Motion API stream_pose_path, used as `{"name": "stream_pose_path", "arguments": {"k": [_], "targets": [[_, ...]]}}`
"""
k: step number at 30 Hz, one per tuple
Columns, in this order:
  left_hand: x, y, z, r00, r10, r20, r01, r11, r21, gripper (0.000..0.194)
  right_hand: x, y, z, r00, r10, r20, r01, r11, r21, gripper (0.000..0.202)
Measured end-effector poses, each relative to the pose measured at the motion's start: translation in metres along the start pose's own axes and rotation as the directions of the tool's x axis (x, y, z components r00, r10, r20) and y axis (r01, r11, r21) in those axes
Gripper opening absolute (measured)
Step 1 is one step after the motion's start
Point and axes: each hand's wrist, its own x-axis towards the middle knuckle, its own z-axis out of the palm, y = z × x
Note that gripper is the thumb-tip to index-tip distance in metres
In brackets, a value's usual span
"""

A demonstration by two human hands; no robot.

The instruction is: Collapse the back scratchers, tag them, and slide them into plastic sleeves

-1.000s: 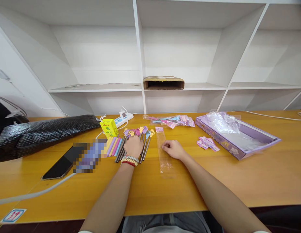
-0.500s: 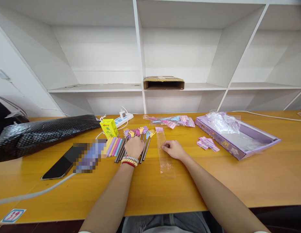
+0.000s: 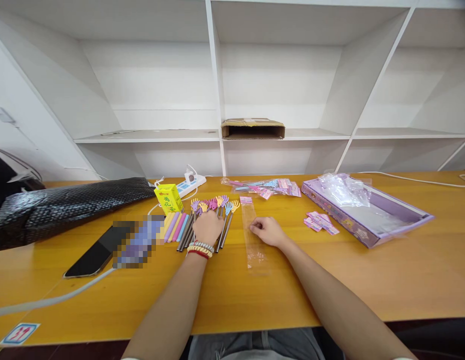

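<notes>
Well left of my landmark, the long clear plastic bag with a pink header, I see smooth pastel sticks side by side. Nearer the bag, on its left, lie metal rods tipped with colourful little claws, none of them bagged. My left hand is curled down over them; I cannot tell whether it grips one. The bag itself lies flat on the yellow wooden surface, apparently unfilled. At its right edge my right hand is narrow, thumb near fingers, whether pinching film I can't tell. Beyond the bag and to its right, a pile of filled packets looks done. Further right sit small pink printed cards, then the purple open box holding clear plastic. I judge the work partway, with several claw rods unpacked.
</notes>
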Motion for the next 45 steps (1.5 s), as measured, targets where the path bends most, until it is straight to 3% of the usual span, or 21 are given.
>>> {"name": "stream_pose_path", "arguments": {"k": [5,14,30,45], "targets": [[0.000,0.002,0.002,0.996,0.070,-0.051,-0.070,0.998,0.006,0.033,0.000,-0.002,-0.001,1.000,0.015,0.008,-0.015,1.000,-0.001,0.022],[-0.001,0.006,0.009,0.981,0.192,-0.028,-0.191,0.981,0.028,0.030,0.000,-0.001,0.000,1.000,0.009,0.006,-0.009,1.000,0.005,0.022],[-0.004,0.010,0.008,0.983,0.160,0.091,-0.164,0.986,0.042,0.030,0.000,-0.002,0.000,1.000,0.009,0.007,-0.009,1.000,-0.007,0.021],[0.000,0.008,0.016,0.985,0.159,0.073,-0.161,0.987,0.021,0.028,0.001,0.002,0.002,1.000,-0.016,-0.009,0.016,1.000,0.003,0.021]]}}
